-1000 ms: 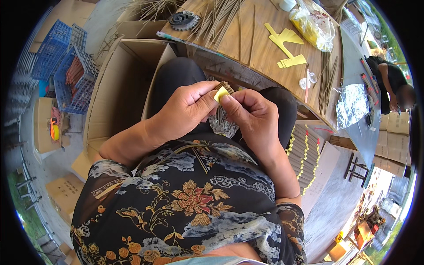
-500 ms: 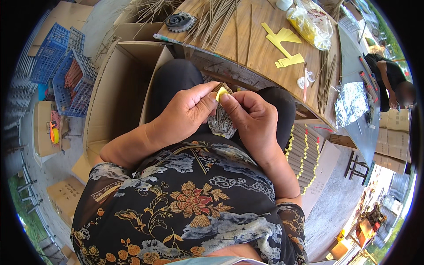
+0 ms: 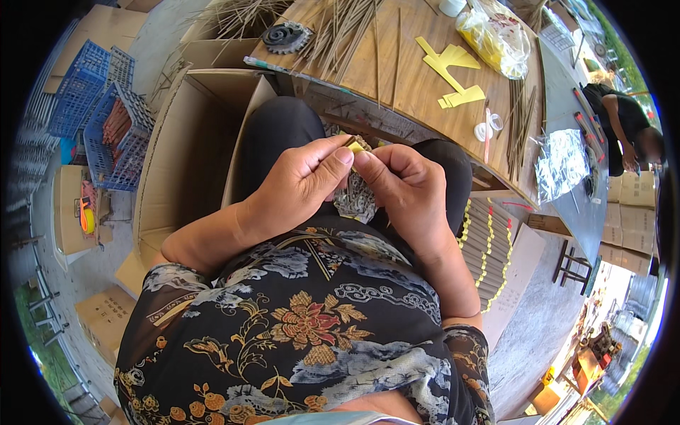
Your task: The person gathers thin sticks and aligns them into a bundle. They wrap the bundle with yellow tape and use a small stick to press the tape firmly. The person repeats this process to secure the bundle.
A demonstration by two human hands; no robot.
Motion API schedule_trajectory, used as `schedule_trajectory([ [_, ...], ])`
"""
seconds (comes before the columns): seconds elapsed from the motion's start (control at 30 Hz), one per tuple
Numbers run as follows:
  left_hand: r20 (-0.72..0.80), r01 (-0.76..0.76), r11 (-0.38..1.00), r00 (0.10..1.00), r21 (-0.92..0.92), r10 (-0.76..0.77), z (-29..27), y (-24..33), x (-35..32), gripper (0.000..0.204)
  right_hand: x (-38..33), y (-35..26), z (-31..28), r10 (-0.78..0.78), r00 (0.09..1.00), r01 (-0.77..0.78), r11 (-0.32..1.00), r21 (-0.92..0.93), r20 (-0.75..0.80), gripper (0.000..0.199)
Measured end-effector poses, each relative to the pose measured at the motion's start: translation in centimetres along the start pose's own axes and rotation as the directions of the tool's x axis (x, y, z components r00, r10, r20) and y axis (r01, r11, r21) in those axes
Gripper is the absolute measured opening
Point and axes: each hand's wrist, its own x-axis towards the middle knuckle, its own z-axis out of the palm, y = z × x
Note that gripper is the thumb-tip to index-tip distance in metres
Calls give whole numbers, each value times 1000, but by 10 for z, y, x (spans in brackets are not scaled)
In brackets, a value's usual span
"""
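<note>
Above my lap, both hands meet at a small yellow paper strip (image 3: 356,147). My left hand (image 3: 304,177) is closed, its thumb and forefinger pinching the strip against a thin brown piece whose end shows beside it. From the other side my right hand (image 3: 407,185) presses thumb and finger on the same strip. Most of the brown piece is hidden by my fingers. Under and between the hands lies a crinkled silver-grey bundle (image 3: 356,200); what it is I cannot make out.
An open cardboard box (image 3: 185,152) stands at my left. On the wooden table (image 3: 425,88) are yellow paper strips (image 3: 464,57), thin brown sticks (image 3: 347,35), a plastic bag (image 3: 499,42) and silver foil (image 3: 562,164). Yellow-ended brown tubes (image 3: 487,248) lie at right. Another person (image 3: 616,127) is far right.
The yellow strip now looks smaller and lies flatter against the brown piece, more of which shows. Both hands have barely moved.
</note>
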Motion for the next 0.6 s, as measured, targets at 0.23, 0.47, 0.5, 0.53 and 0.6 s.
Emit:
schedule_trajectory([
  [0.23,12,118,978,993,-175,-117,1,-1,1,36,0,3,-5,7,999,-6,999,-42,31,23],
  [0.47,69,192,940,981,-280,-180,1,1,1,36,7,25,-9,-196,977,189,978,88,82,21],
  [0.5,56,181,947,983,-265,-173,1,1,1,36,7,28,-9,-180,980,169,979,114,87,20],
  [0.53,41,170,953,985,-251,-165,2,1,1,36,8,30,-8,-164,982,150,979,140,94,19],
  [0.6,0,139,969,990,-202,-142,4,1,1,36,10,35,-4,-162,984,136,950,282,72,20],
])
